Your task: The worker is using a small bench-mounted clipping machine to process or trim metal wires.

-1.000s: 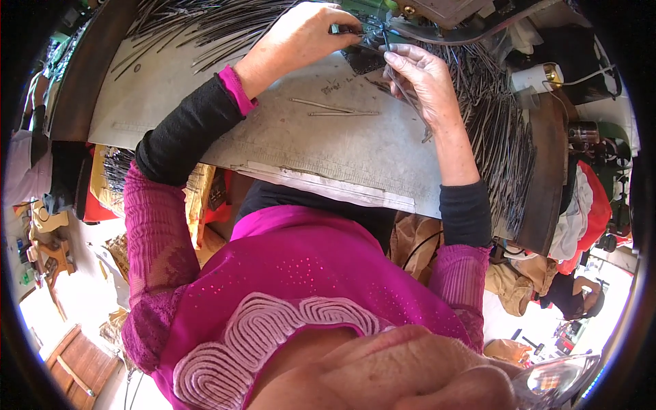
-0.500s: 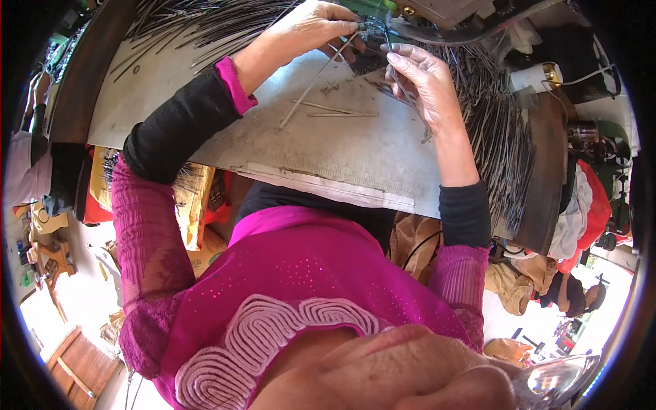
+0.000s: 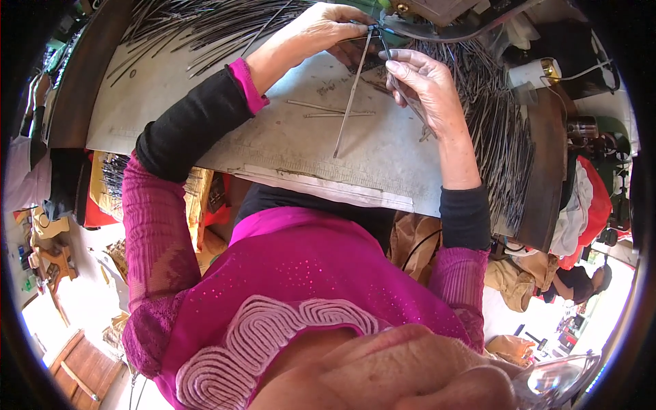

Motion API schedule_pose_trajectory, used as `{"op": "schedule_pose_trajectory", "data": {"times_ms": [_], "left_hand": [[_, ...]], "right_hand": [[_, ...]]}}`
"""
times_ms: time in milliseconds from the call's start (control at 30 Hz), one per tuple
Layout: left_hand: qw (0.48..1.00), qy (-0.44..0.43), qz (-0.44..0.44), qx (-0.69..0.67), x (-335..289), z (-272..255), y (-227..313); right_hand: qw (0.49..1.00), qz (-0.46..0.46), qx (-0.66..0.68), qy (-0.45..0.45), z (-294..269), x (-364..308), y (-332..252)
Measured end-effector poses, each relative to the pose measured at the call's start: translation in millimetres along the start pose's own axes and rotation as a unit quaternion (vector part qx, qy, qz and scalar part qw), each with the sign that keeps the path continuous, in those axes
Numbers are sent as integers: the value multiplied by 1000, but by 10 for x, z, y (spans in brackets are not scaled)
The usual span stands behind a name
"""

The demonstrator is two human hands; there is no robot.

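At the top middle, my left hand point(image 3: 335, 26) has its fingers closed in a pinch at the upper end of a thin grey rod point(image 3: 353, 96), which slants down over the table. Close on its right, my right hand point(image 3: 425, 80) is closed around a slim dark metal stick point(image 3: 412, 104). The stick's upper tip points up toward the pinched fingers, and its lower end reaches past my palm. I cannot make out whether it is one piece or two. Where the tips come together, a small bluish-lit spot by the machine partly hides the detail.
Two pale thin rods point(image 3: 335, 112) lie on the grey metal tabletop point(image 3: 273, 140). Heaps of dark rods lie at the far left point(image 3: 212, 31) and along the right side point(image 3: 502, 150). A curved dark machine part point(image 3: 451, 34) borders the top. A white cylinder point(image 3: 529, 76) with a cable stands right.
My left hand has shifted right, bringing the grey rod with it. The rod's lower end has swung to the right and nearer me. My right hand has barely moved.
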State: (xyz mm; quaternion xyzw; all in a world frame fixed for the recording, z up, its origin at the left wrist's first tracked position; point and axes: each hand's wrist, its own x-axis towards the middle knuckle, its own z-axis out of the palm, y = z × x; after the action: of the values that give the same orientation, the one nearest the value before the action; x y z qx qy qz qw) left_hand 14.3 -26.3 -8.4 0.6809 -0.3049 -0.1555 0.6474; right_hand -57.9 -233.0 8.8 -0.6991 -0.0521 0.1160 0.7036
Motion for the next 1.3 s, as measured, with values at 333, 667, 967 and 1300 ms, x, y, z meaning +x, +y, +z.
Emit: {"op": "schedule_pose_trajectory", "data": {"times_ms": [333, 667, 967, 1300], "left_hand": [[999, 17, -26, 34, 21, 20, 38], [977, -14, -176, 118, 70, -41, 351], [965, -35, -114, 234, 39, 1, 269], [980, -124, -105, 115, -107, 76, 23]], "right_hand": [[995, -12, -97, 6, 0, 11, 23], [999, 27, -17, 1, 15, 10, -8], [979, 81, -110, -151, 196, -62, -53], [988, 45, -147, -27, -1, 24, 58]]}}
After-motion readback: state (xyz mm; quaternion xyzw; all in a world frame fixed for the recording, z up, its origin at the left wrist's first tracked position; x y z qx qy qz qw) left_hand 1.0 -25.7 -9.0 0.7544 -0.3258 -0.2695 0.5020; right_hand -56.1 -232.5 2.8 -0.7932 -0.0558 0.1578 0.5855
